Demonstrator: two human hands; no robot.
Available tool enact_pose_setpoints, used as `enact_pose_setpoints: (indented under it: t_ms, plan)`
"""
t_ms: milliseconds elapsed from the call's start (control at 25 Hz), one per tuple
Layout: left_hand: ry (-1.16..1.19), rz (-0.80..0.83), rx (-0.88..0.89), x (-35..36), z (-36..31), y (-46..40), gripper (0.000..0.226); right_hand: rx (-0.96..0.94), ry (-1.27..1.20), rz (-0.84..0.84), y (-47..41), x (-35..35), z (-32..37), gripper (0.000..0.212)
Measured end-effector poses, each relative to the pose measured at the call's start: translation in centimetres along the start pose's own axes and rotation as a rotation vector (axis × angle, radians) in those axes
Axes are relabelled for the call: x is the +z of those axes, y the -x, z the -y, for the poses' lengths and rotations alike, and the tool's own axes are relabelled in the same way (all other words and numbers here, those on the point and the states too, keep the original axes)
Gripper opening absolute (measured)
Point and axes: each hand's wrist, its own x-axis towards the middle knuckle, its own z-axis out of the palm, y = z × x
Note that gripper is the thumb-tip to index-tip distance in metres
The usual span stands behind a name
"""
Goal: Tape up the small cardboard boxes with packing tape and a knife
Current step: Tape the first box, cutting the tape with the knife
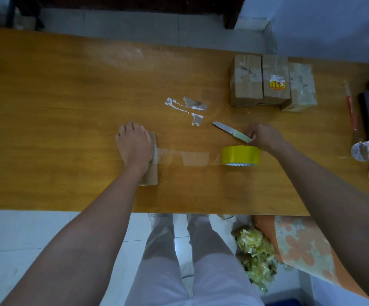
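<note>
My left hand (135, 146) presses flat on the small box (151, 171) on the worktop (68, 96), taut tape (185, 156) running rightward to the roll (241, 155), just beside my right hand (264, 135) pinching the knife (232, 131), blade pointing away-left.
</note>
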Motion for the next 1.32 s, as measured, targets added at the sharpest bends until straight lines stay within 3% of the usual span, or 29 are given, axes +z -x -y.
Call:
enact_pose_setpoints:
  t_ms: [240, 400, 560, 720, 840, 1000, 1320]
  plan:
    - [0.003, 0.001, 0.015, 0.1, 0.1, 0.0, 0.041, -0.055, 0.167, -0.001, 0.3, -0.9, -0.3, 0.035]
    - [0.022, 0.008, 0.011, 0.2, 0.1, 0.0, 0.04, -0.169, 0.2, -0.125, 1.7, -3.0, 0.0, 0.028]
    - [0.058, 0.032, 0.01, 0.3, 0.3, -0.2, 0.041, -0.236, 0.063, -0.332, 4.5, -4.3, 2.6, 0.023]
    - [0.111, 0.04, 0.029, 0.4, 0.5, -0.4, 0.041, -0.2, -0.322, -0.453, 8.1, -3.0, 8.0, 0.02]
    - [0.121, 0.055, 0.049, 0.3, 0.9, -0.5, 0.043, -0.146, -0.483, -0.342, 11.2, 2.1, 12.8, 0.02]
    - [0.123, 0.078, 0.071, 0.3, 1.2, -0.7, 0.047, -0.131, -0.497, -0.151, 15.2, 10.5, 17.4, 0.022]
    - [0.076, 0.048, 0.086, 0.1, 1.0, -0.3, 0.048, -0.117, -0.392, -0.114, 17.3, 15.6, 20.4, 0.032]
